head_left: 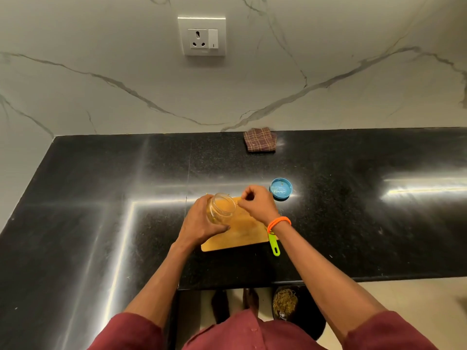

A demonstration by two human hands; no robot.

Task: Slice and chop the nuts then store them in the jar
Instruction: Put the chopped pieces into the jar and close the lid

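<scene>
Jar (220, 207) tilted in left hand (202, 221), over board edge (235, 245)

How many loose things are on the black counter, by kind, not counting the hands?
Jar: 1, tilted, held by the left hand
Lid: 1, blue
Cutting board: 1
Green-handled tool: 1
Cloth: 1, folded
Total: 5
</scene>
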